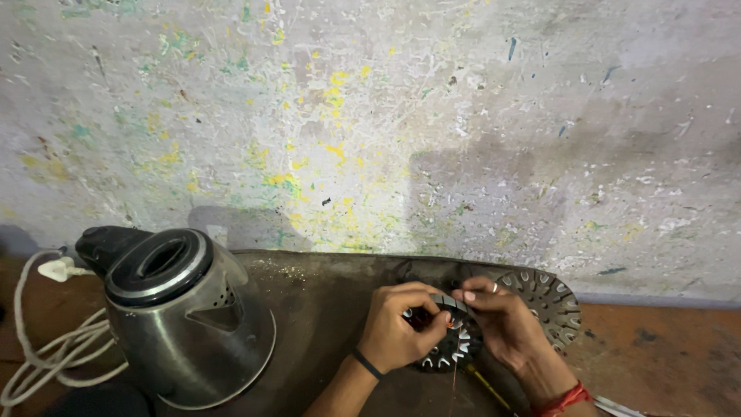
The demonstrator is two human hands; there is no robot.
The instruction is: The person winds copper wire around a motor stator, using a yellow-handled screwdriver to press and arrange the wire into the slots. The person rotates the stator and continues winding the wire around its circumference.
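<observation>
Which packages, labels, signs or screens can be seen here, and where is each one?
None are in view. There is only a steel kettle at the left, a white cord beside it, and two slotted metal discs: one under both hands, the other leaning by the paint-spattered wall.
</observation>
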